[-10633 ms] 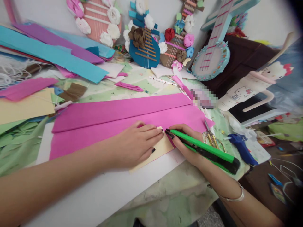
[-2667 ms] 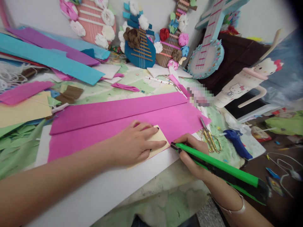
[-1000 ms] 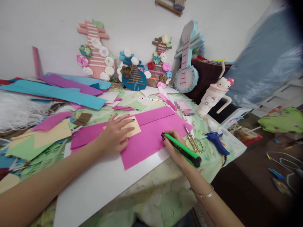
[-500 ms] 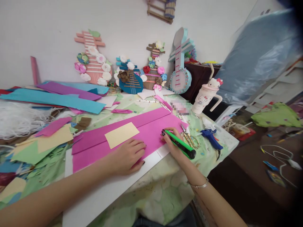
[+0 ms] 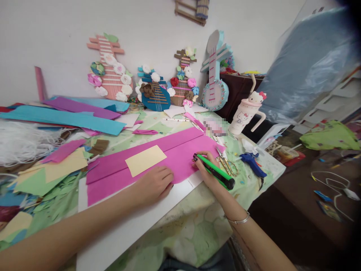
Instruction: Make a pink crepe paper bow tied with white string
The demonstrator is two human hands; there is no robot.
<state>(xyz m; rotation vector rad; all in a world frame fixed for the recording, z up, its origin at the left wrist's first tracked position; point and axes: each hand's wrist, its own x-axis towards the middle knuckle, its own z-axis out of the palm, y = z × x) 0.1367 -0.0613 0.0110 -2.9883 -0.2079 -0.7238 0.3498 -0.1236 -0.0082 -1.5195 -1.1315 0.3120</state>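
My left hand (image 5: 156,184) lies on the near edge of a long pink crepe paper sheet (image 5: 180,150), its fingers curled at the paper's edge. A cream card rectangle (image 5: 145,160) rests on the pink paper just beyond that hand, untouched. My right hand (image 5: 205,173) is closed round a green utility knife (image 5: 216,171), whose black tip sits at the pink paper's right part. The paper lies on a white board (image 5: 124,233).
Gold scissors (image 5: 228,165) and a blue glue gun (image 5: 253,163) lie right of the knife. A cat-figure tumbler (image 5: 246,113) stands near the table's right edge. Paper guitar crafts (image 5: 153,90) lean on the wall. Blue and purple paper sheets (image 5: 67,116) and scraps cover the left.
My left hand left the cream card and slid toward me to the pink paper's near edge. The view rose and pulled back. The knife hand stayed near the paper's right end.
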